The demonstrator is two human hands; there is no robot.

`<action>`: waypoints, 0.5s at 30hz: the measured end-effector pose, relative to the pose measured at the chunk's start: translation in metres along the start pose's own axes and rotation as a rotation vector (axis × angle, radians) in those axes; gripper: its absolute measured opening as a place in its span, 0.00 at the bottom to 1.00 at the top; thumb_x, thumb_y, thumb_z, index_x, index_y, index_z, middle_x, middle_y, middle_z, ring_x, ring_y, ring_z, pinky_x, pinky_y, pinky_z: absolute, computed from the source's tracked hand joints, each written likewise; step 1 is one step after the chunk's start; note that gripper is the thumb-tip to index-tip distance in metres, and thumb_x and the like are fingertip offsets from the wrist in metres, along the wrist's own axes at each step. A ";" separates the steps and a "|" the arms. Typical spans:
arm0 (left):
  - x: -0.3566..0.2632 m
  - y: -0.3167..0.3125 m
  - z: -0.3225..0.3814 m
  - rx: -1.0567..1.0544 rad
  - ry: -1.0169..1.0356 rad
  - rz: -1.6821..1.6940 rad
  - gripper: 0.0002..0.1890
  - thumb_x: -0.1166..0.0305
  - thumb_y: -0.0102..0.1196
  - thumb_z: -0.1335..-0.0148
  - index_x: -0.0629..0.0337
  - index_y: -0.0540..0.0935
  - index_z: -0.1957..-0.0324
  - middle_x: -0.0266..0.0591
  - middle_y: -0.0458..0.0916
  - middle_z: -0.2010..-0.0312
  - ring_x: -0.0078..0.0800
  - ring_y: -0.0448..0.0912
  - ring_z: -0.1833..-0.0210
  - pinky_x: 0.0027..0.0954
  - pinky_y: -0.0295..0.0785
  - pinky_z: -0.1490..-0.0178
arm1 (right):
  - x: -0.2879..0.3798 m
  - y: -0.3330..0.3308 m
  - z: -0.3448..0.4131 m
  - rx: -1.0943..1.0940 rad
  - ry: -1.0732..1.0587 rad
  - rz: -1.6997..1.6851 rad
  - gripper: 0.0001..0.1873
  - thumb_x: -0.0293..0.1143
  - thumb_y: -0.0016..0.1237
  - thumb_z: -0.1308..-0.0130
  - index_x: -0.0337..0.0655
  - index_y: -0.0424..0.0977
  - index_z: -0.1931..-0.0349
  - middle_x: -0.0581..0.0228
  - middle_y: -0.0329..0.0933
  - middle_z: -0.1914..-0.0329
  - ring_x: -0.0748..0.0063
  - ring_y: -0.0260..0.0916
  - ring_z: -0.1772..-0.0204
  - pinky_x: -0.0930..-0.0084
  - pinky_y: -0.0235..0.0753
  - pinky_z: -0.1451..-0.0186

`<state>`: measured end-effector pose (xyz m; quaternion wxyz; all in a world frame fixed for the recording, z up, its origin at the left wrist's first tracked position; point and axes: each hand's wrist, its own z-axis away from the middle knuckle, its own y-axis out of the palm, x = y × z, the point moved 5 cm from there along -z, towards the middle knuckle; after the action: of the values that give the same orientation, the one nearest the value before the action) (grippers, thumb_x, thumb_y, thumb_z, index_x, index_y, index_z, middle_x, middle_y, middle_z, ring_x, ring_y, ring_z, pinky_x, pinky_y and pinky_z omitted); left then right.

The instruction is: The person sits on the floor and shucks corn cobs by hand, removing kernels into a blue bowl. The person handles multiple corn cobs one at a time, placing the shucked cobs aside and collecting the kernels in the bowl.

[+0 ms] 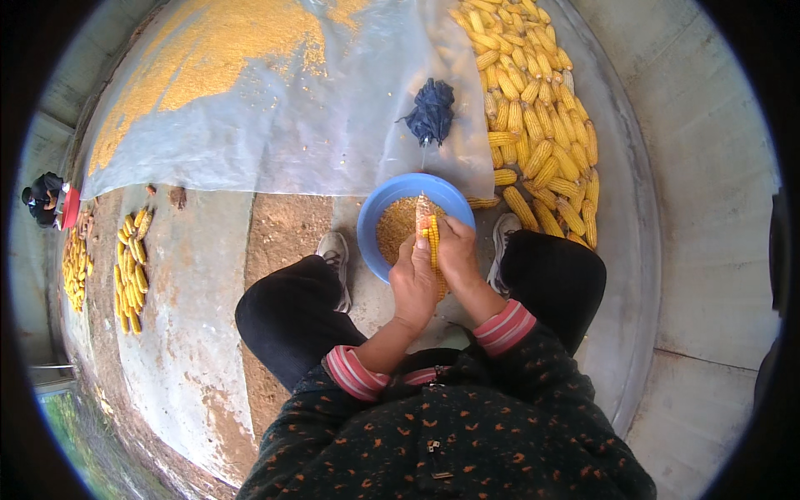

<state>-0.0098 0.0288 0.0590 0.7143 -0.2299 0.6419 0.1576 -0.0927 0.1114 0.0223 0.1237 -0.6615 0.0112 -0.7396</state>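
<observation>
Both my hands grip a corn cob (431, 228) over a blue plastic basin (373, 240). My left hand (415, 278) wraps the cob from the left, its thumb pressed along the side. From the right, my right hand (458, 250) closes on the yellow kernels. The cob's far end is bare of kernels, while rows of kernels still cover its right side. Loose corn kernels (395, 228) lie in the basin. The cob's near end is partly hidden by my hands.
Many whole corn cobs (537, 119) are heaped at the right. A folded dark umbrella (431, 112) lies on the plastic sheet (294, 137), with spread kernels (231, 50) beyond. More cobs (131, 275) lie at left. Another person (44, 199) sits by a red basin (70, 207).
</observation>
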 end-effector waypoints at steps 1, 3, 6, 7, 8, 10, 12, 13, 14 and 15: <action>0.002 0.001 -0.004 0.012 -0.009 0.033 0.21 0.59 0.39 0.27 0.71 0.75 0.51 0.48 0.79 0.65 0.30 0.75 0.63 0.31 0.71 0.57 | -0.001 0.001 0.000 -0.010 0.092 -0.184 0.16 0.35 0.39 0.32 0.32 0.72 0.72 0.50 0.73 0.73 0.58 0.69 0.68 0.64 0.67 0.61; -0.004 0.002 -0.009 -0.053 0.140 -0.030 0.20 0.60 0.40 0.28 0.69 0.75 0.49 0.54 0.80 0.71 0.39 0.79 0.68 0.35 0.72 0.63 | 0.004 0.003 0.000 0.008 0.158 -0.389 0.17 0.37 0.39 0.30 0.32 0.73 0.71 0.56 0.72 0.74 0.68 0.67 0.69 0.69 0.67 0.62; -0.003 0.002 -0.009 -0.081 0.176 -0.117 0.19 0.61 0.41 0.29 0.68 0.74 0.49 0.58 0.79 0.75 0.47 0.81 0.72 0.39 0.73 0.69 | 0.017 -0.001 -0.002 0.013 0.006 -0.085 0.13 0.34 0.41 0.31 0.34 0.73 0.70 0.57 0.72 0.73 0.69 0.68 0.70 0.69 0.68 0.65; -0.002 0.004 -0.009 -0.083 0.180 -0.143 0.19 0.61 0.41 0.29 0.68 0.74 0.49 0.58 0.79 0.76 0.49 0.81 0.73 0.40 0.73 0.70 | 0.021 -0.001 -0.003 -0.003 -0.085 0.049 0.13 0.33 0.41 0.32 0.34 0.73 0.71 0.55 0.72 0.74 0.65 0.69 0.70 0.67 0.68 0.65; 0.000 0.005 -0.009 -0.084 0.174 -0.177 0.19 0.61 0.42 0.29 0.68 0.74 0.49 0.58 0.79 0.76 0.50 0.80 0.73 0.40 0.73 0.70 | 0.025 -0.001 -0.003 -0.021 -0.208 0.172 0.12 0.33 0.42 0.34 0.34 0.72 0.71 0.53 0.72 0.75 0.61 0.69 0.70 0.64 0.68 0.65; 0.001 0.006 -0.007 -0.104 0.212 -0.263 0.19 0.62 0.42 0.29 0.68 0.74 0.49 0.59 0.78 0.77 0.53 0.80 0.74 0.42 0.73 0.71 | 0.024 0.003 -0.001 -0.057 -0.342 0.282 0.11 0.31 0.42 0.36 0.33 0.71 0.73 0.51 0.71 0.76 0.53 0.70 0.69 0.61 0.67 0.65; 0.003 0.005 -0.008 -0.115 0.229 -0.289 0.18 0.62 0.41 0.29 0.68 0.74 0.49 0.59 0.78 0.78 0.53 0.79 0.74 0.43 0.72 0.72 | 0.017 0.003 -0.003 -0.090 -0.345 0.260 0.11 0.30 0.42 0.37 0.32 0.71 0.75 0.49 0.70 0.76 0.49 0.69 0.69 0.58 0.67 0.66; 0.004 0.006 -0.008 -0.118 0.249 -0.303 0.18 0.62 0.41 0.29 0.68 0.75 0.49 0.60 0.77 0.78 0.54 0.79 0.73 0.43 0.72 0.72 | 0.011 0.003 -0.005 -0.104 -0.311 0.237 0.11 0.30 0.42 0.38 0.32 0.70 0.75 0.49 0.70 0.77 0.48 0.69 0.69 0.58 0.67 0.66; 0.004 0.005 -0.008 -0.107 0.252 -0.287 0.18 0.62 0.41 0.29 0.68 0.75 0.49 0.58 0.78 0.77 0.52 0.79 0.74 0.43 0.72 0.72 | 0.006 0.002 -0.005 -0.108 -0.249 0.209 0.11 0.29 0.42 0.38 0.32 0.70 0.75 0.49 0.70 0.77 0.48 0.69 0.69 0.59 0.67 0.66; 0.004 0.005 -0.009 -0.102 0.263 -0.271 0.18 0.62 0.41 0.29 0.68 0.75 0.50 0.56 0.79 0.76 0.50 0.79 0.75 0.42 0.72 0.73 | 0.002 0.001 -0.007 -0.115 -0.204 0.174 0.11 0.29 0.42 0.38 0.31 0.70 0.76 0.49 0.70 0.77 0.48 0.69 0.69 0.60 0.67 0.66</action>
<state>-0.0197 0.0277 0.0539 0.6262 -0.3688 0.6842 0.0612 -0.0993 0.1089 0.0227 0.1498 -0.7357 0.0980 -0.6532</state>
